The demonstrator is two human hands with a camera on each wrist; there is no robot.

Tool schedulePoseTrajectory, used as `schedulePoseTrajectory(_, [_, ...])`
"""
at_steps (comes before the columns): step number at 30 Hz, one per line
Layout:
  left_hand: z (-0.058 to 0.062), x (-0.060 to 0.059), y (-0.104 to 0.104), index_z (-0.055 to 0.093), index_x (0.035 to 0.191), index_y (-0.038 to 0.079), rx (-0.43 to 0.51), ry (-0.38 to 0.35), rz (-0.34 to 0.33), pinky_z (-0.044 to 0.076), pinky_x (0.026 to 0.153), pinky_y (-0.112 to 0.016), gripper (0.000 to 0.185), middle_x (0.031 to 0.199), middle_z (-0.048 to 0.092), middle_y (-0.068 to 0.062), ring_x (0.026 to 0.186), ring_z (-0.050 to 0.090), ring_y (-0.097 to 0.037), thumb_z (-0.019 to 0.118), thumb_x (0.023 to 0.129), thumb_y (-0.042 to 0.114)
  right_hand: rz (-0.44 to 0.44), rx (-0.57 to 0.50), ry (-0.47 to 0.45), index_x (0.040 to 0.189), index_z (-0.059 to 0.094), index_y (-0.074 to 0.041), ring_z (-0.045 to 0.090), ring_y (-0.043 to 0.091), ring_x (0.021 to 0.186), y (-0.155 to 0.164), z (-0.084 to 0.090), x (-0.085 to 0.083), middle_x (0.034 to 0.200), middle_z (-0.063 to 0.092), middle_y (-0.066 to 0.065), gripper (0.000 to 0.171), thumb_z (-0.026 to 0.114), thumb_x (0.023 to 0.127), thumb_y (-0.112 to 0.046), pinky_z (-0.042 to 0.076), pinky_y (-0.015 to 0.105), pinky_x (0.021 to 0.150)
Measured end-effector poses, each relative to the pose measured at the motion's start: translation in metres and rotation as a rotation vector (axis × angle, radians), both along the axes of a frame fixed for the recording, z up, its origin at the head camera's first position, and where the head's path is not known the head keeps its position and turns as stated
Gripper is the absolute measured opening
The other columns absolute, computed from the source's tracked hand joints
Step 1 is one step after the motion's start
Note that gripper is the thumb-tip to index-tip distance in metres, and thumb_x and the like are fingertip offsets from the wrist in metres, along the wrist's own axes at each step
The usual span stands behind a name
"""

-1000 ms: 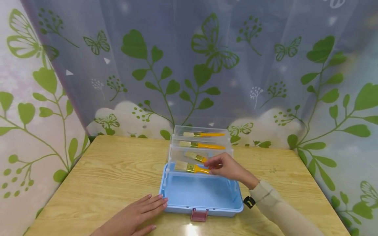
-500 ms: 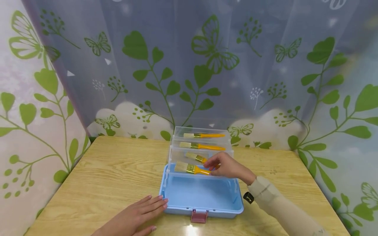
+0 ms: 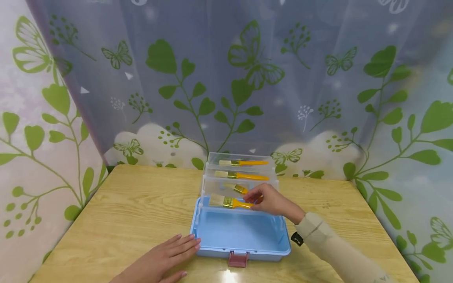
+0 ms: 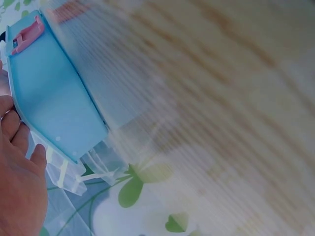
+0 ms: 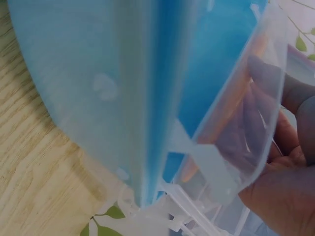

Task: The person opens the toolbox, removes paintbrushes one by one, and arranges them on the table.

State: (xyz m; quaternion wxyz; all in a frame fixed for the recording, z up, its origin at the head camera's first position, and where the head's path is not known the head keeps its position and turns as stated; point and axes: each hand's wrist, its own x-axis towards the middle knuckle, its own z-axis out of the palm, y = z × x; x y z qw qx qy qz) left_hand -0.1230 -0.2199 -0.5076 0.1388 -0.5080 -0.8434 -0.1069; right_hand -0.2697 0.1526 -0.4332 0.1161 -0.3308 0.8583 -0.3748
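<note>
A blue toolbox (image 3: pixel 240 232) stands unfolded on the table, its clear tiered trays (image 3: pixel 207 184) raised behind its bare bottom. Flat paintbrushes lie crosswise in the trays: a wide paintbrush (image 3: pixel 226 201) in the lowest, a smaller paintbrush (image 3: pixel 240 189) behind it, and two slim ones, the rear (image 3: pixel 244 162) and the one before it (image 3: pixel 242 175). My right hand (image 3: pixel 270 199) pinches the wide brush's orange handle between curled thumb and fingers. In the right wrist view the thumb reaches over the clear tray wall. My left hand (image 3: pixel 166 255) lies with straight fingers against the box's front left corner.
A pink latch (image 3: pixel 238 259) hangs at the box's front. The wooden table (image 3: pixel 141 204) extends on both sides. A leaf-printed curtain (image 3: pixel 198 78) closes off the back and sides. A black watch (image 3: pixel 297 238) is on the right wrist.
Hardly anything differs. The whole scene shifts slightly as the head moves; both hands keep their places at the box, and the brushes stay in the trays.
</note>
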Motion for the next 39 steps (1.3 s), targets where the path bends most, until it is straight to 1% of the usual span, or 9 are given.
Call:
schedulePoseTrajectory(4, [-0.001,0.001,-0.0003,0.04,0.157,0.008,0.001,0.006,-0.005,-0.001,0.125,-0.018,0.069,0.159,0.045,-0.008,0.144,0.046,-0.022,0.068,0.098,0.032,0.001,0.01,0.019,0.111,0.077,0.001,0.071,0.023,0.091,-0.0009,-0.0047,0.0018,0.105,0.076,0.012,0.026,0.077,0.085,0.006,0.06,0.025,0.078])
schedulePoseTrajectory(8, [-0.0031,0.0007,-0.0015,0.037,0.158,0.009,-0.02,-0.02,0.009,-0.003,0.124,-0.018,0.068,0.161,0.042,-0.006,0.148,0.04,-0.018,0.064,0.101,0.034,0.022,0.005,0.046,0.112,0.076,0.002,0.073,0.023,0.094,-0.0014,-0.0063,0.0025,0.107,0.076,0.013,0.026,0.075,0.086,0.008,0.061,0.028,0.082])
schedulePoseTrajectory(11, [-0.0042,-0.0001,-0.0016,0.037,0.159,0.009,-0.018,-0.024,0.008,-0.002,0.125,-0.019,0.067,0.16,0.043,-0.007,0.149,0.038,-0.019,0.064,0.101,0.033,0.035,0.0,0.065,0.114,0.075,0.003,0.074,0.024,0.098,-0.0018,-0.0059,0.0031,0.109,0.076,0.014,0.027,0.074,0.087,0.008,0.061,0.03,0.085])
schedulePoseTrajectory(18, [-0.0067,0.0025,-0.0013,0.038,0.158,0.008,0.002,-0.006,-0.007,-0.001,0.125,-0.019,0.069,0.16,0.043,-0.007,0.152,0.031,-0.016,0.066,0.1,0.033,0.05,0.026,0.044,0.121,0.071,0.007,0.071,0.029,0.108,-0.0037,-0.0046,0.0073,0.117,0.073,0.018,0.032,0.068,0.09,0.011,0.06,0.034,0.091])
schedulePoseTrajectory(22, [-0.0075,0.003,-0.001,0.04,0.157,0.007,0.018,0.014,-0.012,0.001,0.126,-0.02,0.07,0.16,0.043,-0.008,0.149,0.037,-0.02,0.069,0.098,0.032,0.057,0.07,0.06,0.122,0.071,0.006,0.07,0.029,0.109,-0.0053,-0.0028,0.0076,0.118,0.073,0.016,0.031,0.067,0.091,0.01,0.059,0.037,0.093])
schedulePoseTrajectory(27, [-0.004,0.0014,0.0002,0.041,0.156,0.008,0.013,-0.025,0.012,0.002,0.126,-0.021,0.07,0.161,0.042,-0.006,0.151,0.035,-0.019,0.07,0.097,0.031,0.056,0.096,0.088,0.122,0.072,0.003,0.068,0.029,0.109,-0.0043,0.0012,0.0055,0.117,0.073,0.013,0.03,0.066,0.093,0.009,0.058,0.04,0.094])
schedulePoseTrajectory(30, [-0.0072,0.0022,0.0023,0.042,0.156,0.008,0.037,-0.029,0.013,0.005,0.126,-0.022,0.071,0.162,0.04,-0.005,0.151,0.034,-0.019,0.071,0.096,0.031,0.047,0.104,0.087,0.121,0.072,0.001,0.067,0.029,0.11,-0.0017,0.0001,0.0058,0.117,0.073,0.013,0.03,0.066,0.093,0.008,0.058,0.041,0.094])
schedulePoseTrajectory(34, [-0.0085,0.0017,0.0044,0.041,0.155,0.004,0.059,-0.017,-0.013,0.007,0.127,-0.024,0.069,0.161,0.041,-0.009,0.152,0.033,-0.021,0.069,0.097,0.03,0.02,0.117,0.081,0.122,0.072,0.0,0.067,0.029,0.109,-0.0005,0.0009,0.0065,0.118,0.073,0.012,0.031,0.066,0.093,0.008,0.058,0.041,0.093])
schedulePoseTrajectory(39, [-0.0052,0.0014,0.0051,0.04,0.155,0.002,0.066,-0.02,-0.033,0.006,0.127,-0.024,0.065,0.161,0.041,-0.013,0.153,0.03,-0.021,0.064,0.101,0.029,0.017,0.129,0.1,0.123,0.072,0.0,0.067,0.027,0.107,-0.0006,0.0018,0.0067,0.12,0.073,0.012,0.032,0.066,0.093,0.008,0.058,0.039,0.091])
